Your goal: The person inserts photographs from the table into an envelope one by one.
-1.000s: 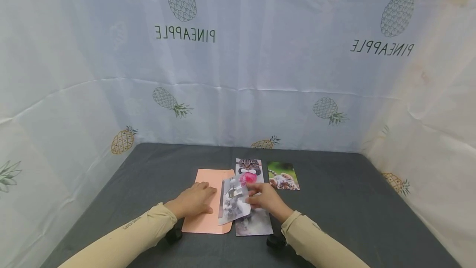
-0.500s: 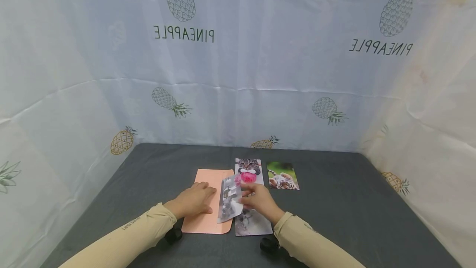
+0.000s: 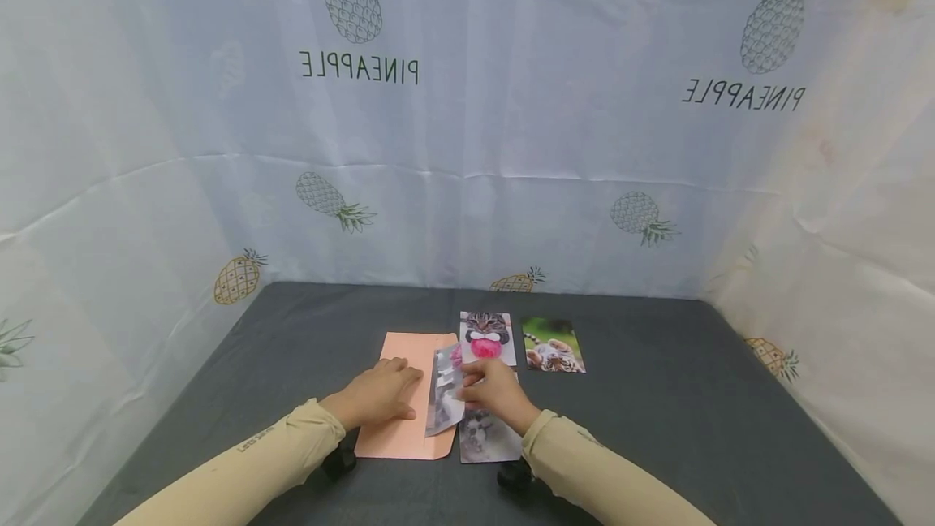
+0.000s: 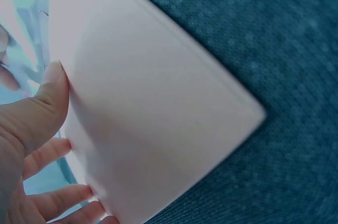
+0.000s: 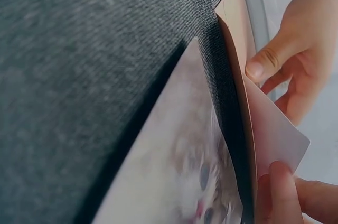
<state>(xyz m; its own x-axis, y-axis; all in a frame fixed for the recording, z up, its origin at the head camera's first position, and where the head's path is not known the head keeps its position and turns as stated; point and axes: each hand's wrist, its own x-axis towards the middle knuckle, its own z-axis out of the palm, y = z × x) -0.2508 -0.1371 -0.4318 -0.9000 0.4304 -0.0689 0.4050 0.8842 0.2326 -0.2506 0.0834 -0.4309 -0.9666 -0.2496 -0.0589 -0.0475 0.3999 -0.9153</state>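
One peach paper envelope (image 3: 403,347) lies on the dark grey tabletop (image 3: 657,428), a left hand (image 3: 378,393) resting on it with fingers extended. One rectangular, glossy grey-printed card (image 3: 442,406) slants partly into the envelope's right-hand opening, pinched by a right hand (image 3: 497,393).

curtain (image 3: 475,128) hangs pale, creased, bearing pineapples (image 3: 352,2) and mirrored lettering (image 3: 359,67) | dark table (image 3: 643,420) meets its foot | tiger photo (image 3: 553,345) lies right of cat photo (image 3: 485,339) | grey photo (image 3: 488,440) lies nearer viewer than cat photo
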